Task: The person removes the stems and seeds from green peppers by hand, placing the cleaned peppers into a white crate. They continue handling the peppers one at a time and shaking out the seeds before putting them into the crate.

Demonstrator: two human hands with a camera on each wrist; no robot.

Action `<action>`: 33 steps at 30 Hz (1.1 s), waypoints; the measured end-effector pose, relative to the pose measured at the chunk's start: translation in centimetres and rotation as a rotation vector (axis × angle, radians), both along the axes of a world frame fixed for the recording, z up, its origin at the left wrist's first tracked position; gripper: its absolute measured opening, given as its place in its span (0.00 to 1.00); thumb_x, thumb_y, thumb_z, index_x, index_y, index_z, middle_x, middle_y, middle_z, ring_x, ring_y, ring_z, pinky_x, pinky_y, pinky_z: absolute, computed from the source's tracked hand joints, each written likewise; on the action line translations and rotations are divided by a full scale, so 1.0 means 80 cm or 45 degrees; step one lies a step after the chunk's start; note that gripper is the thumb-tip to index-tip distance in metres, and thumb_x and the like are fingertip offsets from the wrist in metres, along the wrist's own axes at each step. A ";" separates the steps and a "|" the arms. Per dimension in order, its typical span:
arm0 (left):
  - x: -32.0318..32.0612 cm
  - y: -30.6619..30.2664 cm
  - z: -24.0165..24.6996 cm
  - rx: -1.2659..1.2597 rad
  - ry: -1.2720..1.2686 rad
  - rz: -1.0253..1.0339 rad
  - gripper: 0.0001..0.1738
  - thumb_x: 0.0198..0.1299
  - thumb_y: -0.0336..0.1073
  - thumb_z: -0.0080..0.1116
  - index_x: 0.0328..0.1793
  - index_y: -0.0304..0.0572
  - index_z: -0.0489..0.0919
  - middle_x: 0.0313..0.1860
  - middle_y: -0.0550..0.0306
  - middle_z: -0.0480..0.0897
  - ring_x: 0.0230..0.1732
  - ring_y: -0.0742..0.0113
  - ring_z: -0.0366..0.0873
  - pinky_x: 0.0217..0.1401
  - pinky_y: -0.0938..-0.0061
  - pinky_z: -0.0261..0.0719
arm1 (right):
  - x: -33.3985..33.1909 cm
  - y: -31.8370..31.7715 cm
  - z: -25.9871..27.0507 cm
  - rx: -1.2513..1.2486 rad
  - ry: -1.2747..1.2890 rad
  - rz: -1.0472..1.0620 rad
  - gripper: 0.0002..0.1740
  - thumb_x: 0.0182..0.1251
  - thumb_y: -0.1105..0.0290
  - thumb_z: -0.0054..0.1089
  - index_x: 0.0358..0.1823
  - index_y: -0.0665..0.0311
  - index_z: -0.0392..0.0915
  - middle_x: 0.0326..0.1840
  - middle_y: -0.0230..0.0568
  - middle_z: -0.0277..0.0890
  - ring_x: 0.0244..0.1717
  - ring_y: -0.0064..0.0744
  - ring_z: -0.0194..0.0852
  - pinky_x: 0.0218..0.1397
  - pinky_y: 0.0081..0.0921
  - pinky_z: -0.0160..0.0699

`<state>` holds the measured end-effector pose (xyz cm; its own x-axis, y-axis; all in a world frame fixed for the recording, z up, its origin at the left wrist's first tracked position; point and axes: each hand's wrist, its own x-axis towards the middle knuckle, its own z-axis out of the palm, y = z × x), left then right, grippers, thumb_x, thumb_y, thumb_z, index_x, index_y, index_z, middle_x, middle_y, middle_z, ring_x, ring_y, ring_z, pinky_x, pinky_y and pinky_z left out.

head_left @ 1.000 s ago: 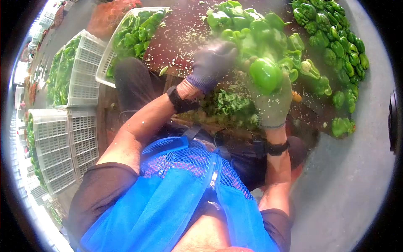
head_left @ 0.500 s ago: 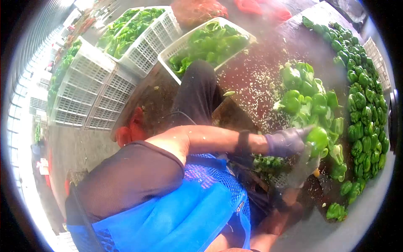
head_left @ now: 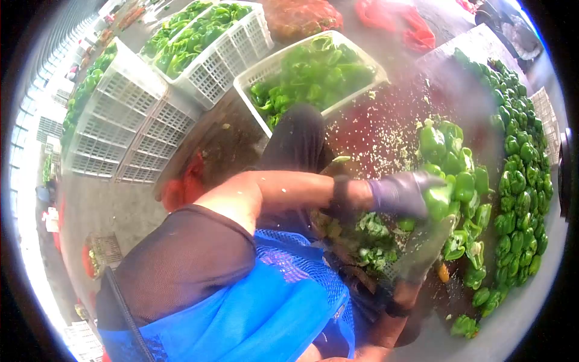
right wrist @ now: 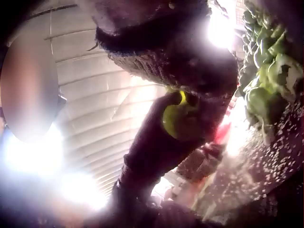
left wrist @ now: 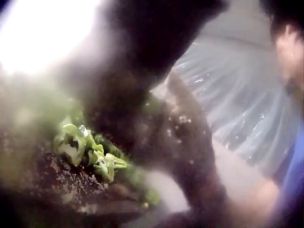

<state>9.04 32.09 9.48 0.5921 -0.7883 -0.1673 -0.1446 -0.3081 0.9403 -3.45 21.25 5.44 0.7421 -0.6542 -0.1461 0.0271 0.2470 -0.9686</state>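
In the head view my left hand [head_left: 401, 194], in a purple-grey glove, reaches across from the left and grips a green bell pepper [head_left: 406, 225]. My right hand [head_left: 429, 244], in a pale grey glove and blurred, holds the same pepper from below. In the right wrist view the lit pepper [right wrist: 178, 122] sits between the two dark gloves, partly covered by fingers. Right beyond the left fingertips lies a heap of bell peppers [head_left: 464, 187], some cut open. Left wrist view: dark and blurred, with green scraps [left wrist: 95, 152] below the gloves.
Pale seeds [head_left: 386, 133] litter the dark red board. Rows of whole peppers [head_left: 518, 193] line the right side. A white crate [head_left: 250, 99] of peppers stands beyond the left knee, with more stacked crates [head_left: 139, 120] farther left. Green trimmings [head_left: 377, 241] lie below the hands.
The head view has swung left, bringing more crates into sight. My left hand has moved from beside the heap over to the right hand and the pepper there.
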 end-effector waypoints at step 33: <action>0.093 -0.145 -0.052 0.819 -0.923 -0.448 0.34 0.53 0.64 0.54 0.44 0.38 0.84 0.37 0.41 0.85 0.39 0.48 0.85 0.47 0.62 0.81 | 0.012 -0.028 -0.065 0.599 0.317 -0.015 0.28 0.71 0.55 0.51 0.64 0.66 0.64 0.53 0.55 0.75 0.46 0.43 0.79 0.43 0.36 0.84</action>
<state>16.46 20.49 5.35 0.4720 -0.8240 -0.3135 -0.7906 -0.5530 0.2631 -2.46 18.97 0.22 0.6403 -0.4835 -0.5968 -0.1842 0.6577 -0.7304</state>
